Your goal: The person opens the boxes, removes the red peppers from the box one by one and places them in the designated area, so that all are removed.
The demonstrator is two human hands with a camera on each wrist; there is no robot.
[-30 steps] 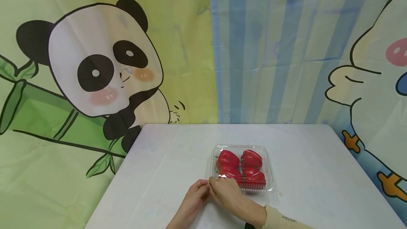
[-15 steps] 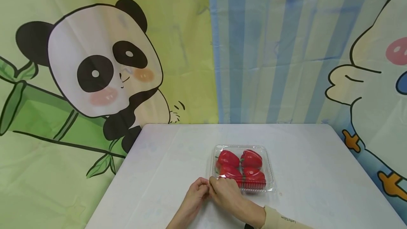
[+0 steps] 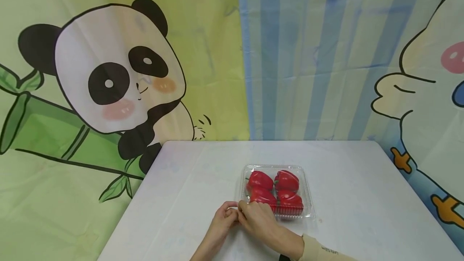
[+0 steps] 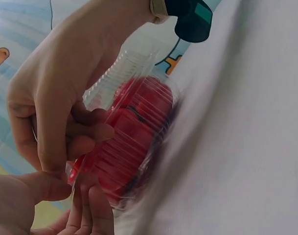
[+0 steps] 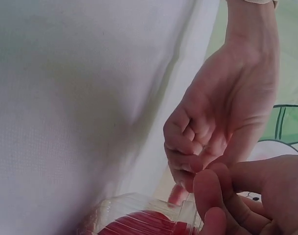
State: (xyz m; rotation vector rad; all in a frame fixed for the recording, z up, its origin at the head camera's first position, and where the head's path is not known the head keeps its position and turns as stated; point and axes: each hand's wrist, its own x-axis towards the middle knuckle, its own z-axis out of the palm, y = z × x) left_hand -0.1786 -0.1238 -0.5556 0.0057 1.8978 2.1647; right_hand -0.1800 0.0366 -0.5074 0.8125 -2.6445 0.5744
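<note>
A clear plastic clamshell container with several red bell peppers inside rests on the white table. At its near left corner, my left hand pinches the rim between thumb and fingers, as the left wrist view shows. My right hand holds the same corner from the right, its fingertips close against the left ones. In the right wrist view, the left hand meets the right hand at the container's rim. The fingers partly hide the gripped corner. The lid lies over the peppers.
The white table reaches back to a printed cloth backdrop with a panda and stripes. A dark device is worn at the right wrist, by a beige sleeve.
My left fingers shift slightly at the corner, the index finger reaching a little straighter towards the right hand. The container and the right hand stay in place.
</note>
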